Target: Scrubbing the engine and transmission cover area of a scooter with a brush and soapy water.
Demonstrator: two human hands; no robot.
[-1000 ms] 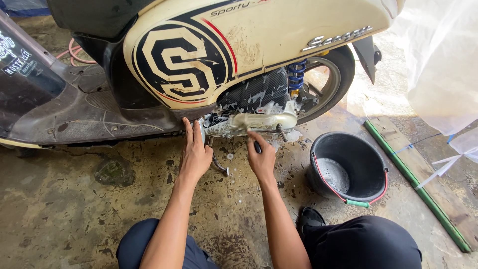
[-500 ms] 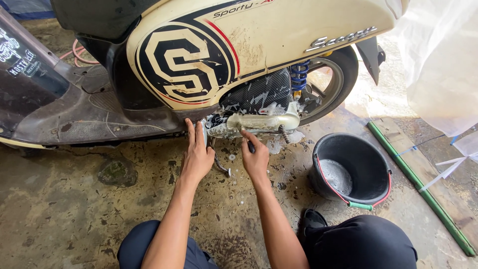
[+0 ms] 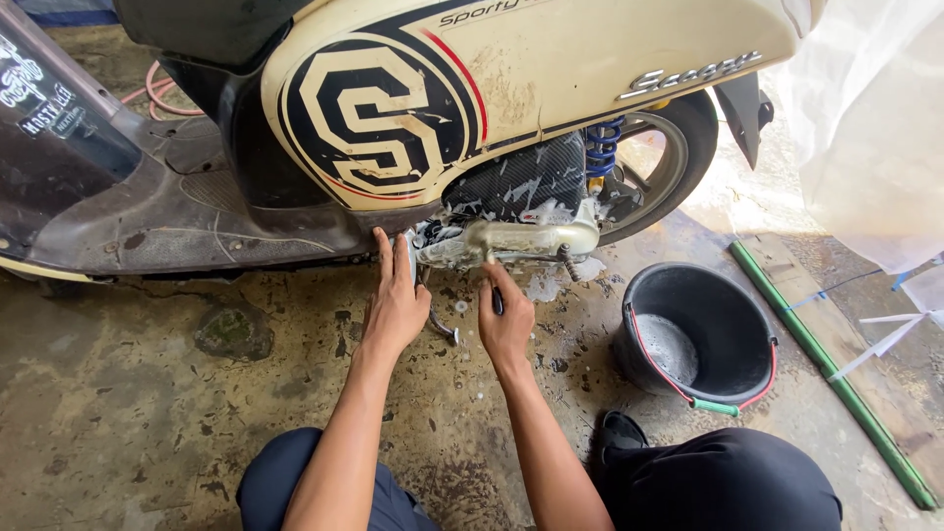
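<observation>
I crouch beside a cream scooter point(image 3: 551, 88) with a black emblem on its side panel. Its soapy metal engine casing point(image 3: 521, 238) sits low, just ahead of the rear wheel point(image 3: 678, 157). My left hand point(image 3: 396, 305) lies with straight fingers against the scooter's underside, left of the casing. A grey strip shows beside its forefinger; I cannot tell whether the hand holds it. My right hand point(image 3: 506, 320) is closed on a small dark tool point(image 3: 497, 300), with its tip at the casing's lower edge.
A black bucket point(image 3: 733, 315) with soapy water stands on the wet concrete to my right. A green pipe point(image 3: 826, 369) lies past it on a wooden board. A curved metal stand piece point(image 3: 442, 324) hangs between my hands. A pink hose point(image 3: 157, 93) is behind the footboard.
My right hand has moved up and left, from below the casing's middle to its lower edge. My left hand has stayed in place against the underside.
</observation>
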